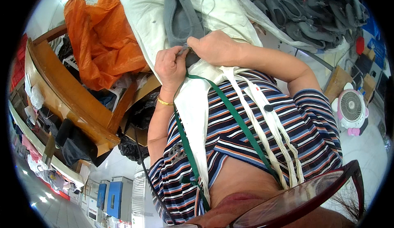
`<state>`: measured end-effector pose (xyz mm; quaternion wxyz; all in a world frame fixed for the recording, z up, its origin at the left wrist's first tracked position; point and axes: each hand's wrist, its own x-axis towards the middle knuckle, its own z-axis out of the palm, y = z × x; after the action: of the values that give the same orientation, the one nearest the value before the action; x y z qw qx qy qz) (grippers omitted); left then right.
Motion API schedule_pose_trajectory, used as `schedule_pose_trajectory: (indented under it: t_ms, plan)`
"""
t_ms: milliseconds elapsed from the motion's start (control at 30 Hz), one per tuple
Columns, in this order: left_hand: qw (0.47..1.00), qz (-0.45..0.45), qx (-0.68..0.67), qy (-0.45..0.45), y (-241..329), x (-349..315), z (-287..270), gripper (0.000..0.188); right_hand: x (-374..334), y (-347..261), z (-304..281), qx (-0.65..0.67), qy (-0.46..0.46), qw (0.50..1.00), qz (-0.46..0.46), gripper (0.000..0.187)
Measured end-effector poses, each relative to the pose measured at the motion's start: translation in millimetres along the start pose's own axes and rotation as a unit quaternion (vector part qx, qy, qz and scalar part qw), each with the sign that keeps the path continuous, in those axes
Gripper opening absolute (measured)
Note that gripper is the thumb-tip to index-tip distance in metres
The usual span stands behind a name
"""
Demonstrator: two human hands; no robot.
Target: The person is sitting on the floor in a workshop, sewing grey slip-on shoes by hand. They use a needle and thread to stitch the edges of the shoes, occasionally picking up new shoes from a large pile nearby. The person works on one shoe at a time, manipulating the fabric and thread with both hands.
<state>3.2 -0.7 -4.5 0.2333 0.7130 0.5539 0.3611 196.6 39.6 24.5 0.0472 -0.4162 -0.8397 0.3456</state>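
Note:
A grey felt slipper [191, 16] lies across the white cloth [143, 20] over my lap, its opening facing up. My left hand [170, 65] is closed on the slipper's near end, thumb and fingers pinched together. Right beside it, my right hand [215, 49] is also closed, its fingertips meeting the left ones at the slipper's edge. What the right fingers pinch is too small and too hidden to name. A thin, pale thread [208, 7] loops over the cloth beside the slipper.
A heap of similar grey slippers [303, 12] fills the far right. On the left, an orange woven sheet [100, 39] hangs by a wooden furniture frame [72, 92]. A small fan [351, 107] stands at the right. Green straps [236, 113] run down my front.

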Motion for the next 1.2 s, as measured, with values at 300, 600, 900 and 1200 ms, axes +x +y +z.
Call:
schedule_pose_trajectory:
  t_ms: [300,600,900,1200]
  plan:
    - [0.999,0.029,-0.020,0.010,-2,-1,2,0.021,15,8,11,0.227,0.067,0.971,0.035,0.016]
    - [0.996,0.091,0.016,0.006,-6,-1,2,0.029,33,14,-29,0.218,-0.056,0.973,0.048,0.018]
    - [0.996,0.084,-0.014,-0.025,-7,3,2,0.026,63,11,9,0.302,0.143,0.942,0.039,0.025]
    - [0.997,0.019,-0.050,-0.060,0,6,-5,0.023,52,20,-61,0.676,0.049,0.724,0.130,0.025]
